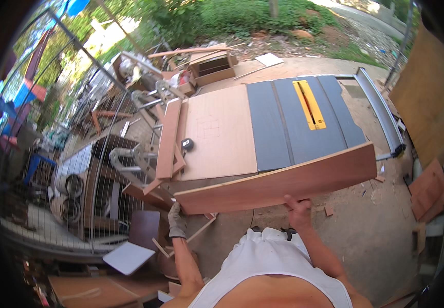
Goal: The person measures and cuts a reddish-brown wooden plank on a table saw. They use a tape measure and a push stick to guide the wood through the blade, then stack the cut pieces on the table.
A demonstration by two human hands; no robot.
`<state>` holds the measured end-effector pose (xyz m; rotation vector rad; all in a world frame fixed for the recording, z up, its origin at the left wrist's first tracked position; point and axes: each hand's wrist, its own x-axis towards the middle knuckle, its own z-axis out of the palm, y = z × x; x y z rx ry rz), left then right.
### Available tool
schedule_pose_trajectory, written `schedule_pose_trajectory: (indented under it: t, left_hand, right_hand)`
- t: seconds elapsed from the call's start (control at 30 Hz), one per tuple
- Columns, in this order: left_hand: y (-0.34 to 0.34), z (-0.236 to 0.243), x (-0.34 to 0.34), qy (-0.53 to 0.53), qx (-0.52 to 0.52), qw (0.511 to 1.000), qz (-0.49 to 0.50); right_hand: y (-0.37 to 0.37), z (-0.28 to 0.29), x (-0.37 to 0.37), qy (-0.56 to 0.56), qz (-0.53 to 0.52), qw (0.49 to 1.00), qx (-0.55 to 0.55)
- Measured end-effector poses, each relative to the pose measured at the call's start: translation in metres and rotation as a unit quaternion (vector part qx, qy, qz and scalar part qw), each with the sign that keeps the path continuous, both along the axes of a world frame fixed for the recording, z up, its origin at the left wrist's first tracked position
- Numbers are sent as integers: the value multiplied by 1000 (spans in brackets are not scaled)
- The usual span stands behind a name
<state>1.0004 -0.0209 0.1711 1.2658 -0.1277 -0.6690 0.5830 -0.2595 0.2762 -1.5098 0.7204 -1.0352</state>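
Observation:
A long reddish-brown wooden board [278,185] is held in front of my body, tilted on edge along the near side of a table saw [268,123]. At its left end, my left hand [177,220] in a pale work glove is closed on the corner. My bare right hand [298,209] grips the board's lower edge right of the middle, its fingers partly hidden behind the wood. The saw has a grey top with a yellow slotted insert [309,105]. A light wooden panel [217,133] extends the surface leftward, with a black tape measure [187,144] on it.
Narrow wooden strips [168,138] lie along the panel's left edge, beside a folding metal ladder [134,159]. A metal fence rail [378,113] stands at the saw's right. Offcuts, a white board [129,257] and a wire mesh fence [91,195] are at the left.

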Motion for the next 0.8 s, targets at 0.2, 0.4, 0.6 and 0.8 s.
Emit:
schedule_pose_trajectory:
  t: [0.2,0.4,0.6,0.8]
  left_hand:
    - [-112,219,-187,-29,-283,941,-183]
    - [-224,290,-315,16,-388,873,-294]
    - [-277,288,-358,-159,-320,867,-348]
    - [-254,238,-346,-413,-77,886,-195]
  right_hand:
    - [-97,-20,-159,-384,-51,825,411]
    - [-138,-51,-267,-414,-4,746,522]
    - [-134,-89,-312,-444,-55,649,616]
    - [-96,-75,-302,-450,-120,753,466]
